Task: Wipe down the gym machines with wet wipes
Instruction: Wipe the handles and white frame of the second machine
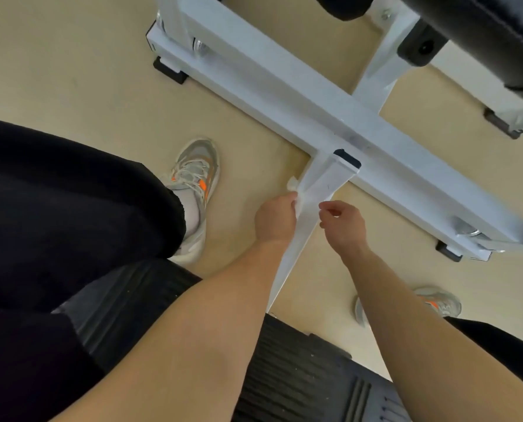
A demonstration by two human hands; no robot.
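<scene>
As the left hand [277,219] is pinching a crumpled white wet wipe [293,186] onto the left edge of the white steel bar [325,182] stretching straight ahead, the right hand [342,223] is hovering loosely curled, empty, alongside.

One head-worn view — steeply downward, close over the hands [309,220], white machine frame [284,95] crossing the upper right.

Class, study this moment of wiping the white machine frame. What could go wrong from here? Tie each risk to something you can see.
1. The wet wipe is bunched small in the left hand at one edge of the sloping white bar, so the bar's top and far side may go unwiped.
2. The right hand sits close by the bar's other edge; sliding upward, its knuckles could knock the black end cap.
</scene>
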